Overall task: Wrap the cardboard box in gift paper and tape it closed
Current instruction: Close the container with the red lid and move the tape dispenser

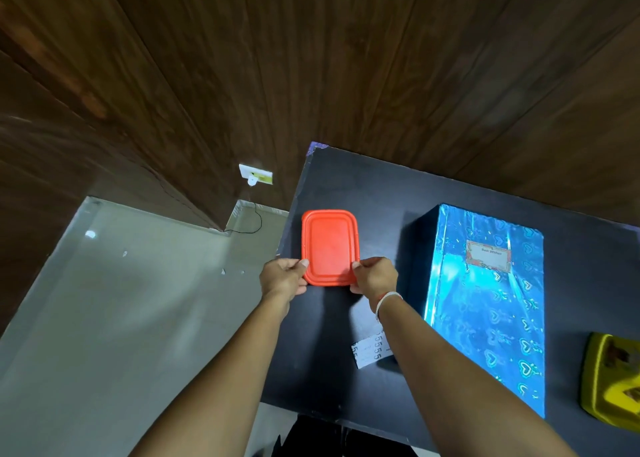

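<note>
Your left hand (282, 278): fingers curled on the near left corner of the orange lid (329, 247), thumb on top of its rim. Your right hand (375, 276): grips the near right corner of the same lid, thumb on the top face, fingers under the edge. A white band (388, 300) circles your right wrist.

Orange lid: rectangular, rounded corners, raised border, flat side up; it sits over the left part of the dark bench (363, 193), held at its near end between your two hands. Whether its far end touches the bench you cannot tell from here.

Wrapped box (491, 304): lies on the bench to the right of your right forearm, well apart from the lid. It is covered in shiny blue paper printed with hearts, long side running away from you. A small "Best Wishes" label (488, 255) sits on its top face near the far end.

White paper slip (372, 351): printed with digits, flat on the bench, partly hidden under your right forearm.

Yellow object (611, 380): at the right edge of the bench, cut off by the frame; its kind is unclear.

Beyond the bench: pale floor (121, 318), dark wood-panelled wall (311, 58), a white wall socket (255, 174) with a thin black cord.
</note>
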